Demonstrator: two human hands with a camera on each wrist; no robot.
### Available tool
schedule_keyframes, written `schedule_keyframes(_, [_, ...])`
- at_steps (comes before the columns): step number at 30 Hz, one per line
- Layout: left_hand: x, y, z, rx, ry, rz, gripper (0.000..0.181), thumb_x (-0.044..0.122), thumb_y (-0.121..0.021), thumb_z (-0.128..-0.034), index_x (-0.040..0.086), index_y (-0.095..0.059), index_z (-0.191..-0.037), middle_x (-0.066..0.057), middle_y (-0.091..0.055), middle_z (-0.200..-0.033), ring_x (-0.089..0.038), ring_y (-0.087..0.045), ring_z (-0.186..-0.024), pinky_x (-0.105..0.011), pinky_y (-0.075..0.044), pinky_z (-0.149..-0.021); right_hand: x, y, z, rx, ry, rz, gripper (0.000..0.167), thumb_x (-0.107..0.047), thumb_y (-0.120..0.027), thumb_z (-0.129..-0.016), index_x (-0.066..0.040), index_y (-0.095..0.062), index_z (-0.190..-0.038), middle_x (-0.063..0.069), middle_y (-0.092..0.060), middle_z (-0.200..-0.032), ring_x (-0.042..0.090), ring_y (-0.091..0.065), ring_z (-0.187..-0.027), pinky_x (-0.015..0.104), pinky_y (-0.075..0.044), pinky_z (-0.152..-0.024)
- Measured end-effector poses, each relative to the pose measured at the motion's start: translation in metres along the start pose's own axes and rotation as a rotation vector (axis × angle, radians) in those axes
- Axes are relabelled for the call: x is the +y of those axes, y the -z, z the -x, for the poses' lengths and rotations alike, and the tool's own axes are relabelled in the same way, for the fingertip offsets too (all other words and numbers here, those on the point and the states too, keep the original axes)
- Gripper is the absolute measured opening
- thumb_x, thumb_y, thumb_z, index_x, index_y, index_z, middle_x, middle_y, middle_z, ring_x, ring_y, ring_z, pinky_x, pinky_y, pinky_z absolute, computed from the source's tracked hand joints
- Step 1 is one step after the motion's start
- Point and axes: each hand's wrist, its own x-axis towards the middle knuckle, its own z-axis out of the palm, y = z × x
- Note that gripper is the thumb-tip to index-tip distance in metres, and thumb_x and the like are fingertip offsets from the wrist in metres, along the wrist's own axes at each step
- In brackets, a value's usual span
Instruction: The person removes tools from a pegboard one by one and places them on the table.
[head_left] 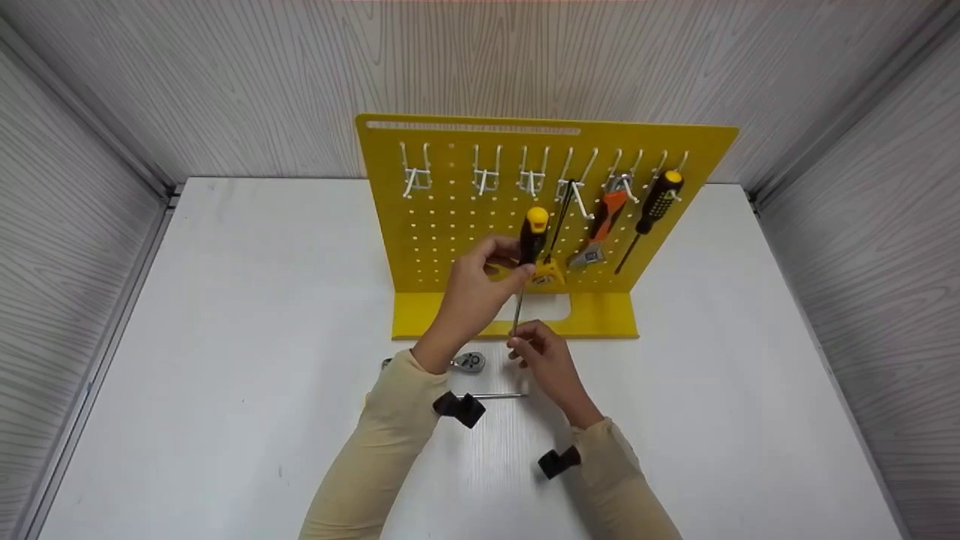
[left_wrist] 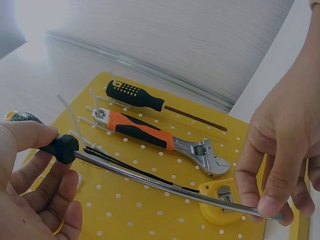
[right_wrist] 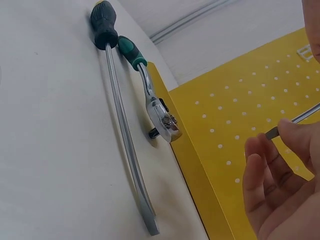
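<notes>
A screwdriver (head_left: 533, 234) with a black handle and yellow end stands upright in front of the pegboard. My left hand (head_left: 474, 289) pinches its handle near the collar between thumb and fingers. Lower down, my right hand (head_left: 549, 361) pinches the flat tip of the steel shaft (left_wrist: 150, 175); that blade shows between thumb and finger in the right wrist view. Below the hands, a ratchet wrench (right_wrist: 159, 117) with a green and black handle lies on the table beside a second flat-blade screwdriver (right_wrist: 120, 107). The left forearm partly hides both in the head view.
A yellow pegboard (head_left: 450, 259) with several white hooks stands upright on the white table (head_left: 247, 315). From its right-hand hooks hang a yellow tape measure (head_left: 547, 274) on a black strap, an orange and black adjustable wrench (head_left: 607, 214) and another screwdriver (head_left: 658, 202).
</notes>
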Motion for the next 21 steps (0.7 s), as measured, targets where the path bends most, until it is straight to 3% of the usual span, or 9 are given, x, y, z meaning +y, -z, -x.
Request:
schedule_keyframes(5, [0.001,0.003,0.006,0.013,-0.001,0.018,0.029,0.023,-0.069,-0.0886,0.012,-0.063,-0.115,-0.003,-0.067,-0.109,-0.016,-0.059,-0.098,-0.034,-0.044,-0.090,0.004,-0.001,0.002,0.000,0.038,-0.013,0.016,-0.014,-0.056,-0.096,0.001,-0.055,-0.102,0.011,-0.060,-0.093,0.012,-0.063,-0.076,0.030,-0.052,-0.066])
schedule_keyframes(13, [0.004,0.014,0.015,0.033,-0.041,-0.008,0.032,0.017,-0.070,-0.0874,0.008,-0.060,-0.117,-0.005,-0.066,-0.111,-0.018,-0.060,-0.101,-0.043,-0.044,-0.095,0.006,0.003,0.007,0.042,0.030,-0.019,0.018,-0.015,-0.054,-0.098,0.001,-0.056,-0.105,0.009,-0.062,-0.091,0.012,-0.063,-0.074,0.033,-0.053,-0.068])
schedule_keyframes(21, [0.010,0.029,0.023,0.053,-0.080,-0.074,0.034,0.015,-0.073,-0.0853,0.007,-0.061,-0.116,-0.006,-0.067,-0.110,-0.019,-0.060,-0.100,-0.039,-0.045,-0.093,0.003,0.007,0.011,0.077,0.020,-0.044,0.016,-0.013,-0.057,-0.097,0.000,-0.058,-0.106,0.017,-0.062,-0.093,0.014,-0.062,-0.073,0.030,-0.053,-0.067])
